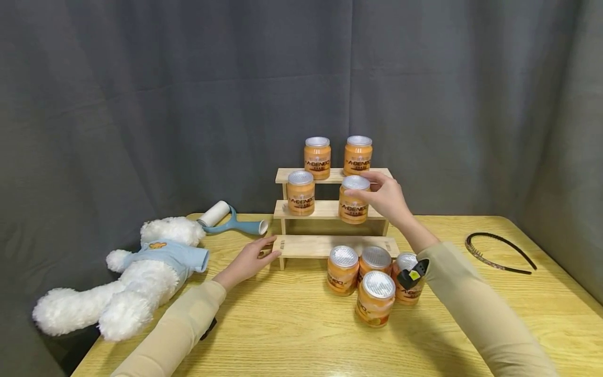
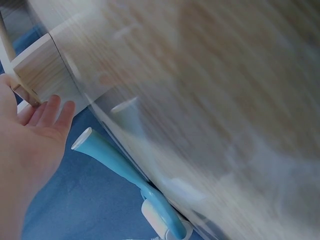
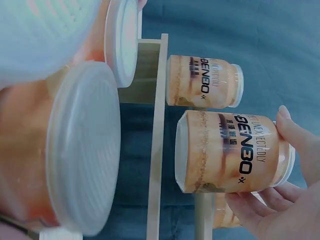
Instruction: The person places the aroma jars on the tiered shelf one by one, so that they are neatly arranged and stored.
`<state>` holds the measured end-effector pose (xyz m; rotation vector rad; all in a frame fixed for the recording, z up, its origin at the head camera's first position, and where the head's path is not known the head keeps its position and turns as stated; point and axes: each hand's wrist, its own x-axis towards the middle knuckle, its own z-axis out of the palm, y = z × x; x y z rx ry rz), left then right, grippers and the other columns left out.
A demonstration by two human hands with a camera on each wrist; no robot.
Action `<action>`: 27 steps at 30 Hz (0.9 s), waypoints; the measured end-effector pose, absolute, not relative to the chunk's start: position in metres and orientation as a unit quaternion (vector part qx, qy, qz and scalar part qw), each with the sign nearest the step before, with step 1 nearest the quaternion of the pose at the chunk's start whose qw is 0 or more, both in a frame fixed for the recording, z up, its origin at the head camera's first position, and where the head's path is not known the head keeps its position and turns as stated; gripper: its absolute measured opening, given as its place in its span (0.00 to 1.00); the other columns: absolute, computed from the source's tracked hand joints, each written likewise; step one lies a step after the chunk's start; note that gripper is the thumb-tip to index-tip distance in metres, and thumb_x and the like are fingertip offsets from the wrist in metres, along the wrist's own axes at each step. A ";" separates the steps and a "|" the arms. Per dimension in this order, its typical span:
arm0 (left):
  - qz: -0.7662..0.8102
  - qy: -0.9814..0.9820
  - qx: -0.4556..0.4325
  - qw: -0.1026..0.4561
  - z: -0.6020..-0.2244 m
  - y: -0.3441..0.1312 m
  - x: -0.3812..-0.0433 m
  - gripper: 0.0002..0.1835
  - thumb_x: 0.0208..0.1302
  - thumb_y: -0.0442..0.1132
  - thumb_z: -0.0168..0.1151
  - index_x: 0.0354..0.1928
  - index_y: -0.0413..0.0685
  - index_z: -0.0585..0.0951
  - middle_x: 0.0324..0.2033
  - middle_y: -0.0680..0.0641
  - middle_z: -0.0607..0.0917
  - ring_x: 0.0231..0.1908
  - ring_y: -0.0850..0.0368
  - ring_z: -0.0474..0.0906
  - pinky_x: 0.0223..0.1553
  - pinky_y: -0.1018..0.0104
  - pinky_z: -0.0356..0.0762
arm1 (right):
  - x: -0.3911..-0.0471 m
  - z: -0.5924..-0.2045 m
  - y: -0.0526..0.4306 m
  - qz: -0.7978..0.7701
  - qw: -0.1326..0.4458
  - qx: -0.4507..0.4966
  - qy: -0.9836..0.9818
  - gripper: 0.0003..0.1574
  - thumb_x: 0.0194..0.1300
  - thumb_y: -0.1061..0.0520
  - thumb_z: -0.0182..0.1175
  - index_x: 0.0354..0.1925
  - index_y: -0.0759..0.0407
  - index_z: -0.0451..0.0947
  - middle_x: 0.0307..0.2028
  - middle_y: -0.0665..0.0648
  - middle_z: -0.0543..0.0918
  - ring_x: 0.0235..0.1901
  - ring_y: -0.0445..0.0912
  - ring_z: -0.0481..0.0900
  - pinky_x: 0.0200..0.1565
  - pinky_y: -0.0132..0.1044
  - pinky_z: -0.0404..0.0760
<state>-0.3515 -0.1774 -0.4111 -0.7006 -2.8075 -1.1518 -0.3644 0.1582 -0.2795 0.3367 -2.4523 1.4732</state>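
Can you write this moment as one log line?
left hand: touches rack | right hand: grips jar by middle shelf | table: four more jars

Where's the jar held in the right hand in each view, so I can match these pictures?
Head: the jar is just right of centre.
Left wrist: not in it.
Right wrist: right of centre, slightly low, turned sideways.
Shared landmark: the shelf, in all three.

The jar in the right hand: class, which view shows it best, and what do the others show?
The right wrist view: the jar appears large, its lettering readable, in the right hand's grip. The head view shows it smaller, partly covered by the hand; the left wrist view misses it.
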 end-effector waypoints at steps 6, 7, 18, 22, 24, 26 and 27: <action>-0.370 -0.901 -0.227 0.015 -0.410 -0.176 -0.351 0.32 0.68 0.51 0.54 0.68 0.42 0.63 0.66 0.40 0.67 0.61 0.44 0.70 0.61 0.52 0.71 | -0.374 -0.282 0.151 0.512 0.128 0.110 -0.842 0.45 0.52 0.44 0.71 0.63 0.61 0.68 0.56 0.62 0.76 0.51 0.54 0.77 0.50 0.43 0.79; -0.369 -0.901 -0.227 0.015 -0.410 -0.176 -0.351 0.32 0.68 0.51 0.54 0.68 0.42 0.63 0.66 0.40 0.67 0.61 0.44 0.70 0.61 0.52 0.71 | -0.376 -0.282 0.150 0.512 0.126 0.110 -0.843 0.45 0.52 0.44 0.70 0.63 0.62 0.68 0.56 0.63 0.75 0.52 0.54 0.77 0.50 0.43 0.79; -0.372 -0.902 -0.219 0.013 -0.410 -0.177 -0.349 0.33 0.68 0.51 0.54 0.69 0.42 0.63 0.66 0.40 0.66 0.61 0.44 0.70 0.62 0.51 0.70 | -0.388 -0.286 0.144 0.503 0.093 0.121 -0.851 0.49 0.53 0.41 0.69 0.66 0.60 0.63 0.57 0.64 0.74 0.55 0.55 0.75 0.54 0.47 0.78; -0.371 -0.903 -0.217 0.012 -0.409 -0.177 -0.350 0.33 0.68 0.52 0.54 0.69 0.43 0.63 0.66 0.40 0.66 0.61 0.44 0.70 0.62 0.51 0.70 | -0.390 -0.286 0.140 0.502 0.086 0.127 -0.851 0.50 0.53 0.40 0.68 0.66 0.59 0.62 0.58 0.63 0.74 0.56 0.55 0.75 0.54 0.48 0.78; -0.369 -0.903 -0.219 0.013 -0.410 -0.177 -0.351 0.33 0.68 0.52 0.54 0.69 0.42 0.63 0.66 0.40 0.66 0.61 0.44 0.70 0.62 0.51 0.70 | -0.391 -0.287 0.138 0.500 0.086 0.128 -0.852 0.49 0.53 0.40 0.68 0.66 0.58 0.62 0.58 0.63 0.73 0.56 0.55 0.74 0.55 0.48 0.77; -0.366 -0.904 -0.220 0.013 -0.410 -0.177 -0.351 0.33 0.68 0.52 0.54 0.69 0.42 0.63 0.66 0.40 0.67 0.61 0.44 0.70 0.62 0.52 0.70 | -0.393 -0.287 0.137 0.495 0.087 0.129 -0.855 0.50 0.53 0.40 0.68 0.66 0.58 0.61 0.59 0.62 0.73 0.57 0.55 0.73 0.55 0.48 0.77; -0.365 -0.904 -0.220 0.013 -0.410 -0.177 -0.351 0.33 0.68 0.52 0.54 0.69 0.42 0.63 0.66 0.40 0.67 0.61 0.44 0.70 0.62 0.52 0.70 | -0.394 -0.287 0.136 0.492 0.088 0.131 -0.856 0.50 0.53 0.39 0.68 0.66 0.58 0.61 0.59 0.62 0.72 0.58 0.55 0.72 0.55 0.48 0.77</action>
